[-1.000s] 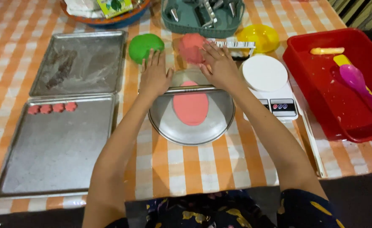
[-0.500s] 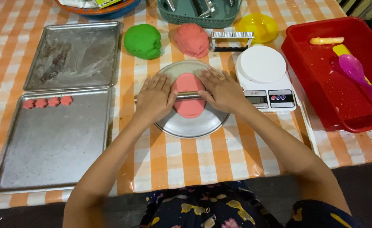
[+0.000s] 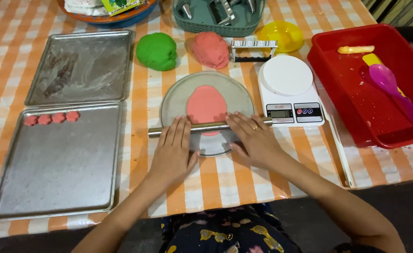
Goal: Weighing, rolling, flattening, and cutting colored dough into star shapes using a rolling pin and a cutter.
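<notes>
Single head view, steeply downward, close over table [image 3: 225, 187].

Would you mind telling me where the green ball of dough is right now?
In the head view, the green dough ball sits on the checked tablecloth beyond the round metal plate, between the upper baking tray on its left and the pink dough lump on its right.

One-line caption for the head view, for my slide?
Both hands, left hand and right hand, press a metal rolling pin across flattened pink dough on a round tray.

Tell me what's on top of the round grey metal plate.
A flattened pink dough sheet lies on the round grey metal plate. A steel rolling pin under both hands crosses it, hiding the dough's near edge.
</notes>
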